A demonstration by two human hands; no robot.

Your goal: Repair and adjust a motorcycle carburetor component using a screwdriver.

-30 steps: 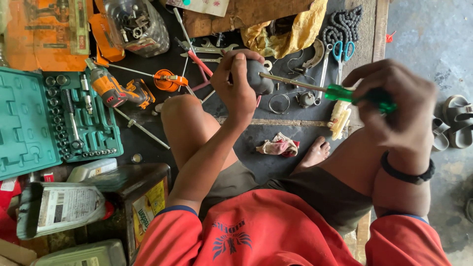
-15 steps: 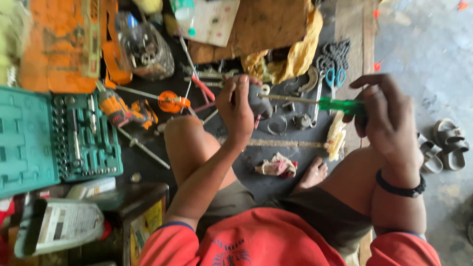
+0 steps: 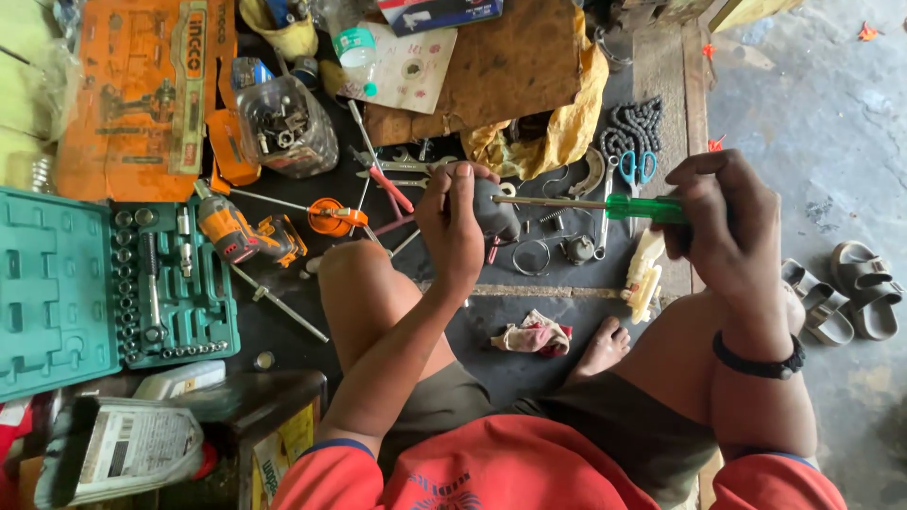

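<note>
Left hand point(image 3: 452, 225): fingers curled tight around a small grey part point(image 3: 495, 212), held above the left knee. Right hand point(image 3: 723, 222): fingers pressed together around the green handle of a screwdriver point(image 3: 605, 204), whose shaft runs level from those fingers to the part, tip touching it. Beyond the fingers: scissors point(image 3: 636, 170), chain point(image 3: 633, 129), pliers point(image 3: 389, 185); left of the left fingers: drill point(image 3: 248, 236), socket set point(image 3: 104, 288).

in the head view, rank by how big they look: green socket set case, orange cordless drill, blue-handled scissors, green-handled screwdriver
1. green socket set case
2. green-handled screwdriver, held in the right hand, nearer the camera, so unsure against the drill
3. orange cordless drill
4. blue-handled scissors
</note>
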